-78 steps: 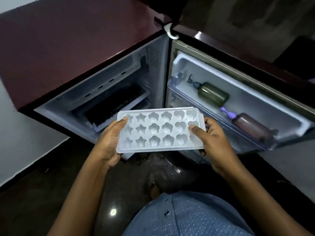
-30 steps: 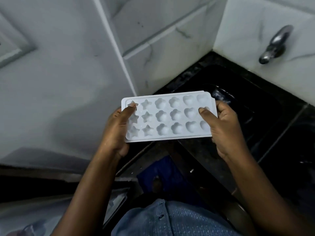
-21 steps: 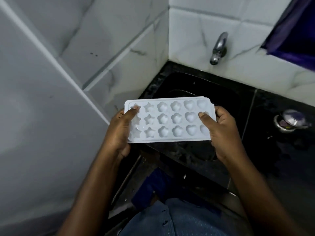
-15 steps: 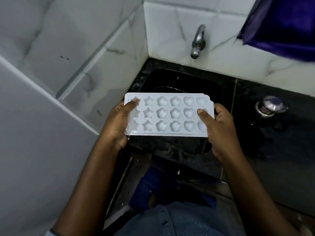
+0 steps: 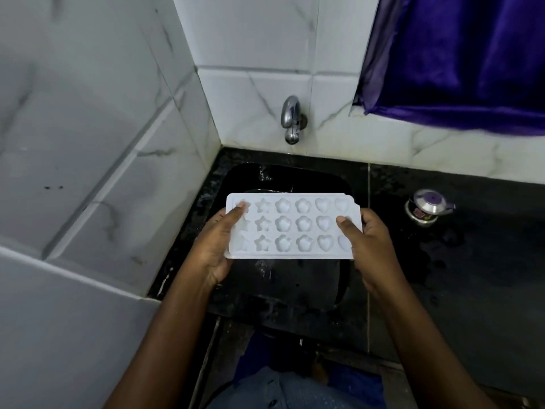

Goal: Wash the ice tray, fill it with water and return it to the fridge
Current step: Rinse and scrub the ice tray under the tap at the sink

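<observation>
Head view: both hands hold the white ice tray (image 5: 290,227) level over the black sink (image 5: 339,184), below and in front of the wall tap (image 5: 291,119), likely so any spill lands in the basin. The left hand (image 5: 216,246) and right hand (image 5: 368,246) each clamp a short end, thumbs on top (moulds face up). The star, flower and heart moulds look empty, though glare makes that uncertain. No water is running yet.

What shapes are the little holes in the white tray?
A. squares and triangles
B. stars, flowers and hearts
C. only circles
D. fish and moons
B: the ice tray, held by the left hand and right hand, shows star holes on its left part, flowers in the middle and hearts on the right.
</observation>
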{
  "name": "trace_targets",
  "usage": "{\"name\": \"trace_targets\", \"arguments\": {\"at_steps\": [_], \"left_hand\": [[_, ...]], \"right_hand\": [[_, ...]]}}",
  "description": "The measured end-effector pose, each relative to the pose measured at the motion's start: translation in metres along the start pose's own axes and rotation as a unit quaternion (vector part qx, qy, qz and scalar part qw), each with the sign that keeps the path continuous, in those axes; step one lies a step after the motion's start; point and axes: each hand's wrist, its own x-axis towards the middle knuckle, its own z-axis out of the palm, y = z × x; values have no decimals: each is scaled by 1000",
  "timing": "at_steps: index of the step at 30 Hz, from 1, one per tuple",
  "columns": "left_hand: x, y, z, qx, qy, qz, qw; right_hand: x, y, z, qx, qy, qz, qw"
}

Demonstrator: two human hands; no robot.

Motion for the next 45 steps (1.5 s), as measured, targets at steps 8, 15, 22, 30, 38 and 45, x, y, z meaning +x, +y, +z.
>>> {"name": "trace_targets", "arguments": {"at_steps": [8, 15, 22, 30, 38, 45], "left_hand": [[45, -4, 6, -48, -27, -37, 998], [94, 6, -7, -76, -67, -62, 993], [147, 6, -16, -99, -56, -80, 990], [177, 5, -33, -147, -75, -58, 985], [190, 9, -51, -145, -50, -44, 987], [200, 16, -43, -150, -41, -35, 987]], "right_hand": [[43, 11, -1, -35, -26, 33, 998], [99, -6, 20, -130, -2, 54, 990], [225, -37, 69, -232, -13, 18, 972], [316, -44, 140, -169, -100, 145, 970], [343, -47, 151, -132, -107, 169, 971], [367, -35, 153, -181, -85, 125, 972]]}}
